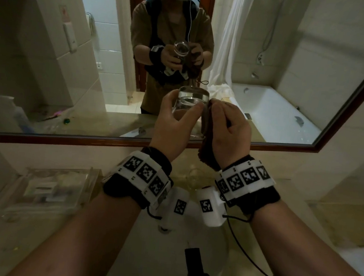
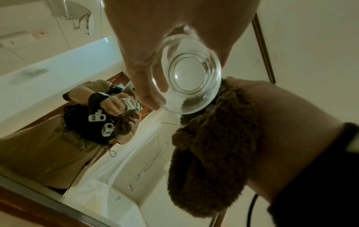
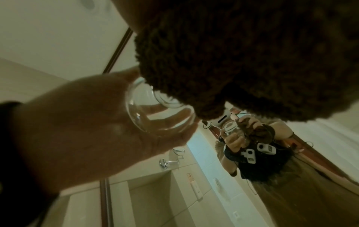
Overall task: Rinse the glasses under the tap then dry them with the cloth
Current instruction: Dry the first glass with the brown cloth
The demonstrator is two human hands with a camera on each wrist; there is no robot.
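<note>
The left hand (image 1: 173, 124) is holding a clear glass (image 1: 191, 108) at the centre of the head view, in front of the lower edge of the mirror (image 1: 293, 59). The left fingers (image 1: 195, 109) are curling round the glass wall, with the thumb on the side facing left in the frame. The glass is sitting raised above the surface (image 1: 304, 192), tilted with its thick base pointing up and away toward the mirror.

The right hand (image 1: 230, 129) is gripping a dark brown cloth (image 1: 205, 135), its fingers closing narrowly round the bunched fabric. The cloth is touching the right side of the glass and is hanging down past the right wrist.

In the left wrist view, the glass (image 2: 186, 75) is appearing at upper centre, seen through its open mouth to the round base, with the left hand (image 2: 155, 38) wrapping it from above. The cloth (image 2: 211, 145) is pressing against the lower right rim, with the right hand (image 2: 291, 122) behind it.

In the right wrist view, the cloth (image 3: 242, 53) is filling the upper right of the frame and is overlapping the upper part of the glass (image 3: 159, 110), which the left hand (image 3: 87, 122) is cradling at centre left.

The mirror is reflecting the person holding both items.
</note>
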